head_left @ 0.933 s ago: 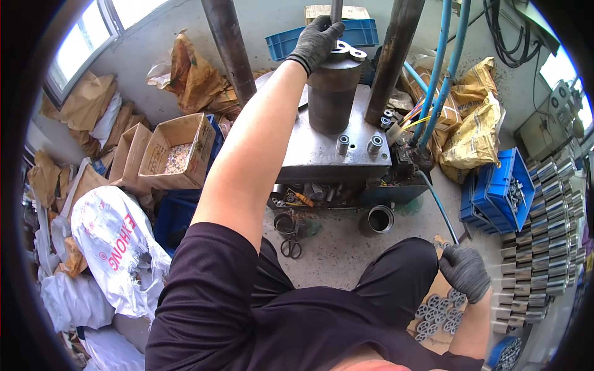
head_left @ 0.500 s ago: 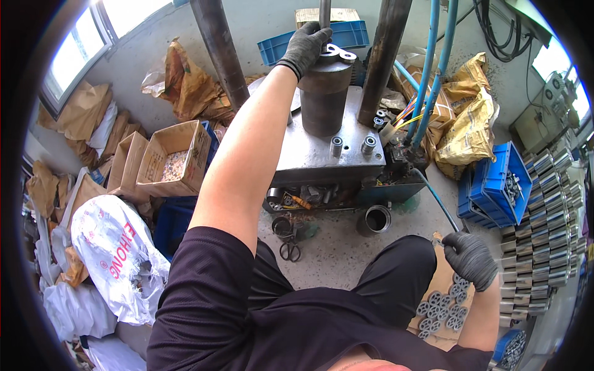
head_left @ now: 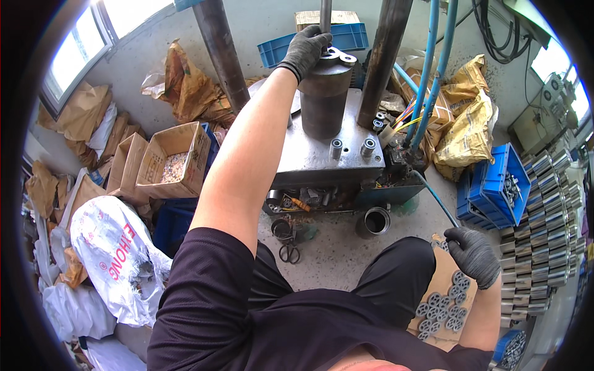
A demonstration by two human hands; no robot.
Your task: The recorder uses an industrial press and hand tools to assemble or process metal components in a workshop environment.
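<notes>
My left hand (head_left: 304, 51), in a dark grey glove, reaches to the top of a thick steel cylinder (head_left: 324, 108) on the press bed. Its fingers are curled beside an upright metal rod (head_left: 325, 15), next to a silvery ringed metal part (head_left: 348, 59) on the cylinder's top. What they grip is hidden under the glove. Down at the right, my gloved right hand (head_left: 473, 255) is closed around the end of a thin blue lever (head_left: 437, 200) that runs to the press's side. Two small metal bushings (head_left: 336, 148) stand on the bed's front edge.
Two steel columns (head_left: 221, 55) flank the cylinder. Blue hoses (head_left: 428, 80) hang at the right. Stacked metal cylinders (head_left: 541, 229) and blue crates (head_left: 495, 185) stand farther right. Spoked metal discs (head_left: 442, 309) lie on cardboard by my knee. Boxes (head_left: 170, 161) and sacks fill the left.
My right hand and the lever end have shifted very slightly. My left hand stays at the rod, its fingers a little lower. The view has tilted a touch.
</notes>
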